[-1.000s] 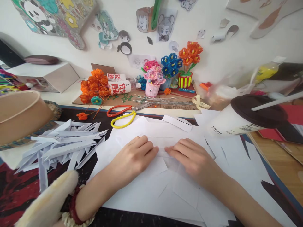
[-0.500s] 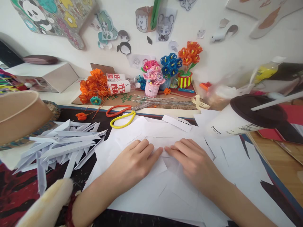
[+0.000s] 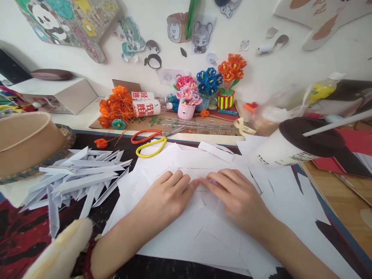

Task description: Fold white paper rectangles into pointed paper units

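Observation:
My left hand and my right hand rest close together over a spread of white paper sheets. Their fingers are curled down, and the index fingertips almost meet on a narrow piece of paper held between them. Its outer ends are hidden beneath the hands. Just beyond the fingers lies a folded paper strip. Left of my left hand, a heap of folded paper strips covers part of the dark mat.
Scissors with red and yellow handles lie behind the sheets. A lidded cup with a straw stands at right, a tan basin at left. Along the wall are orange craft flowers, potted flowers and bottles.
The fingertips of both hands have come slightly closer together on the paper. The camera view has shifted a little; the surrounding things stay in place.

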Motion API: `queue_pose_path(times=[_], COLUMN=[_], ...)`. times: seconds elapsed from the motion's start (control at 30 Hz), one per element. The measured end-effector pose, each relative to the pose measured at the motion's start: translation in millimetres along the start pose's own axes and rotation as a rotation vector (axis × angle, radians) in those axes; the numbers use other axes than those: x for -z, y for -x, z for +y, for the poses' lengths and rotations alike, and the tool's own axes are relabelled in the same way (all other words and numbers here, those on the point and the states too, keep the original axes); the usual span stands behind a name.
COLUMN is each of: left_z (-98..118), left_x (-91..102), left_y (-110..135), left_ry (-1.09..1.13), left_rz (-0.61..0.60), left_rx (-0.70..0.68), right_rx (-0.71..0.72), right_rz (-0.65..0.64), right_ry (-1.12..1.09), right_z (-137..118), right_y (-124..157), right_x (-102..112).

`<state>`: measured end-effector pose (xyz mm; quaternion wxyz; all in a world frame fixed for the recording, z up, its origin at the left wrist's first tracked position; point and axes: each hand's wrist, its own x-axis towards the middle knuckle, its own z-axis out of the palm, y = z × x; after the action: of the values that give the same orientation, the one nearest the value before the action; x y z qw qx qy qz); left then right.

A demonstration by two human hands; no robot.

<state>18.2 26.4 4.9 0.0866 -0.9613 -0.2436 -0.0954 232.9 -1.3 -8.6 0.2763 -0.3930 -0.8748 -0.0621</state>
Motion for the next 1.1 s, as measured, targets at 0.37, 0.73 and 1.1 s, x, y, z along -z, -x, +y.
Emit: queue_pose_path(times=[0.37, 0.73, 1.1], left_z=[4, 2, -2], left_x=[0.1, -1.4, -1.3], left_y=[1, 5, 11], left_ry=[-0.02, 0.036, 0.057], left_rz=[0.012, 0.072, 0.102], left_rx=[0.054, 0.164, 0.245], right_rx=[-0.045, -0.185, -0.273], right_rz=[0.045, 0.011, 0.004], right_ry=[0.074, -0.088, -0.192], right_z=[-10, -2, 4], right_y=[-2, 2, 4], right_x=[-7, -3, -1])
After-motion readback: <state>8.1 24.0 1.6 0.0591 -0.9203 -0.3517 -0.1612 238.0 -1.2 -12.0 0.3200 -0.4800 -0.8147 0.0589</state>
